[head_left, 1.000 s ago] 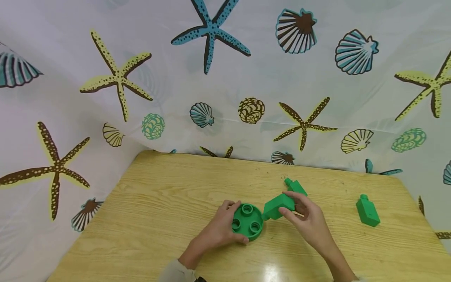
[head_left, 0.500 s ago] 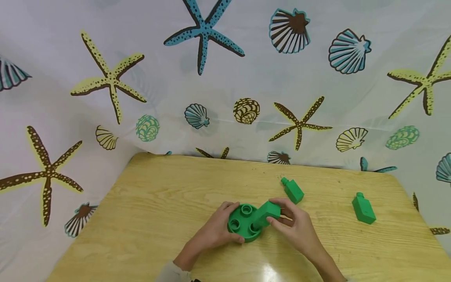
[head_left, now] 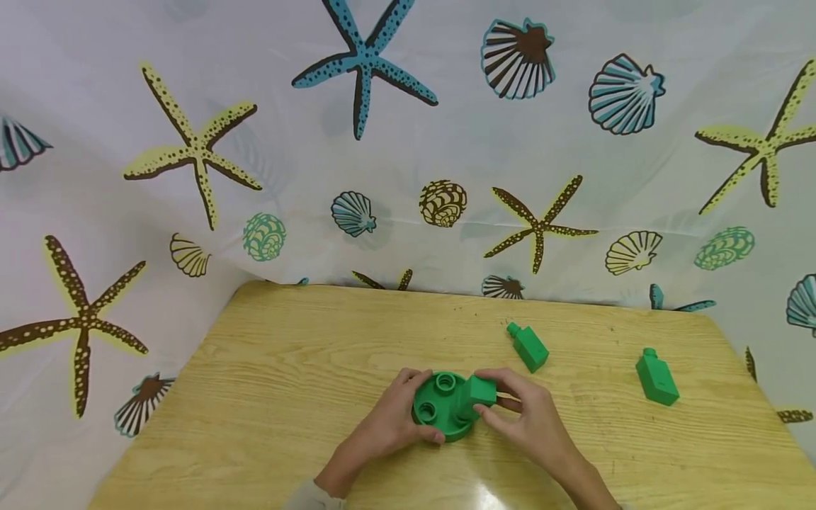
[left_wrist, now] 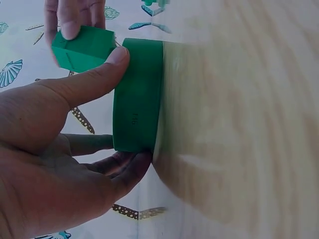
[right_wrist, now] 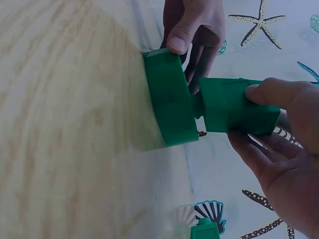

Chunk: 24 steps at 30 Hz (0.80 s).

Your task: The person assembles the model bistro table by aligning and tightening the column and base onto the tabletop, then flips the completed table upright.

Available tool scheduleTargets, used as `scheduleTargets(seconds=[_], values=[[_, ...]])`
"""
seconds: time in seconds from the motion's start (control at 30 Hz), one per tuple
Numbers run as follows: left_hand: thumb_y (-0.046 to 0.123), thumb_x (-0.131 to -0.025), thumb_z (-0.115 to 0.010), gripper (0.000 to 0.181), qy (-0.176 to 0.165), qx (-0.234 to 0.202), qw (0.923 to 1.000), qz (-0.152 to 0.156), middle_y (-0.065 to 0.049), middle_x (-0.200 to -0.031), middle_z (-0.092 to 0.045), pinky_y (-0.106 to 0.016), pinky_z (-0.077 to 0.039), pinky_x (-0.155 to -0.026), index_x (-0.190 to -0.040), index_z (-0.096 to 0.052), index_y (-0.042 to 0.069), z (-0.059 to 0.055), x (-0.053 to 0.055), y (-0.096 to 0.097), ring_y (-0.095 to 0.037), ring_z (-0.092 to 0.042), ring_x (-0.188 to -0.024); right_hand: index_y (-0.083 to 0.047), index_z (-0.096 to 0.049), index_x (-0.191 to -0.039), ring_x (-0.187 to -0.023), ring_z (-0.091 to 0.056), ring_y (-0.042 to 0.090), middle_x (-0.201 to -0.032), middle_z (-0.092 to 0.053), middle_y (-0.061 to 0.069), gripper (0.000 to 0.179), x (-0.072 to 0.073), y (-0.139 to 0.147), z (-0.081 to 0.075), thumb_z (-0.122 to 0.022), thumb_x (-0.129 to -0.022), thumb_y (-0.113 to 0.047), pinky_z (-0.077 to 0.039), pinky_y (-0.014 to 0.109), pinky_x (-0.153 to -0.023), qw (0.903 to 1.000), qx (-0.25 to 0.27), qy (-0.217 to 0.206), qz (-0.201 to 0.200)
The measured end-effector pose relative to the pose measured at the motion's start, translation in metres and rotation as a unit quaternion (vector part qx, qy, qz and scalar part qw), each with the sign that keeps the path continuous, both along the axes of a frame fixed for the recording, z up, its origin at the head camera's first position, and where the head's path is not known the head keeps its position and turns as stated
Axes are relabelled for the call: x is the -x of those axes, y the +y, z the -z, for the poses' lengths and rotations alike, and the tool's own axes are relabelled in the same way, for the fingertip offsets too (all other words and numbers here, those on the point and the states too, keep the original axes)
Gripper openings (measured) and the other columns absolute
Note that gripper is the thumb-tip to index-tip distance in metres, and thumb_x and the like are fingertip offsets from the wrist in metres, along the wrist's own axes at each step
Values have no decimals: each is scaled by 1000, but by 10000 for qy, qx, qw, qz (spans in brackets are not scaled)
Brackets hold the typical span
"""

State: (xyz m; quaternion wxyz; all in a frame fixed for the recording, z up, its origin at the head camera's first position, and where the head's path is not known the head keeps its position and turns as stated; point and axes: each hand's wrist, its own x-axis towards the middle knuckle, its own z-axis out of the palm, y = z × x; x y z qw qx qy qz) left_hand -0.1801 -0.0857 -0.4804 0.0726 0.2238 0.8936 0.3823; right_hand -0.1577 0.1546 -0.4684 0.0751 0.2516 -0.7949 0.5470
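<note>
Green round base (head_left: pixel 444 404): left hand (head_left: pixel 394 418) curled around its rim
Necked green block (head_left: pixel 475 398): pinched by right hand (head_left: pixel 528 416), more upright than half a second ago, over the base's right side

All solid green: round base (head_left: pixel 448 401), held block (head_left: pixel 479 392), loose block (head_left: pixel 530 348) and far-right block (head_left: pixel 658 380); tabletop (head_left: pixel 306 354) in front of me is yellow-tan with darker wood grain, and the sleeve (head_left: pixel 312 497) is pale grey. Cloth (head_left: pixel 408 159) is white, printed with a blue starfish (head_left: pixel 365 59) dotted black, yellow starfish (head_left: pixel 200 149) dotted dark, brown starfish (head_left: pixel 86 317) with pale spots and yellow edging, plus shells (head_left: pixel 518 60) striped in teal, brown, yellow and white.
</note>
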Motion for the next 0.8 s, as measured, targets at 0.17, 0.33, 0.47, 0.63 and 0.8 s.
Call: scheduleTargets(seconds=[0.17,0.33,0.47,0.63,0.8], values=[[34,-67,-86,96,-81,-39,10000,16,-17,-130,-43,-48,-42,-98,-142,-38,-4,-1,-1,0,-32,-47,-117,-12,-58,-126,-111,-59,22,-122,-60,3,40,-2,0,-2,-66,-87,-3,-53,29,-83,9995,-206,57,-221],[33,-67,-87,96,-28,-76,10000,-3,-17,-129,-44,-48,-42,-99,-141,-38,-4,-1,-2,0,-32,-47,-117,-11,-58,-125,-105,-61,25,-122,-60,9,43,-8,-1,-17,-65,-85,4,-54,34,-83,9993,-169,55,-333],[34,-67,-87,96,35,-77,10000,14,-17,-129,-45,-48,-42,-98,-141,-39,-4,-1,-2,0,-32,-48,-116,-9,-61,-121,-102,-62,26,-119,-61,9,39,-14,-4,-31,-70,-84,-1,-56,33,-78,9985,-328,176,-392],[34,-67,-86,96,23,-102,9999,27,-17,-129,-45,-48,-42,-98,-141,-39,-4,0,-2,-2,-31,-48,-116,-12,-59,-128,-112,-58,25,-127,-57,8,44,-11,2,-27,-69,-86,-4,-56,36,-80,9958,-335,-63,-846],[34,-67,-86,96,20,-151,9999,66,-17,-129,-46,-48,-42,-98,-141,-39,-3,0,-1,-3,-32,-48,-117,-17,-52,-136,-123,-50,21,-135,-52,3,45,-1,14,-8,-58,-94,-5,-53,38,-86,9908,-314,-201,-1304]])
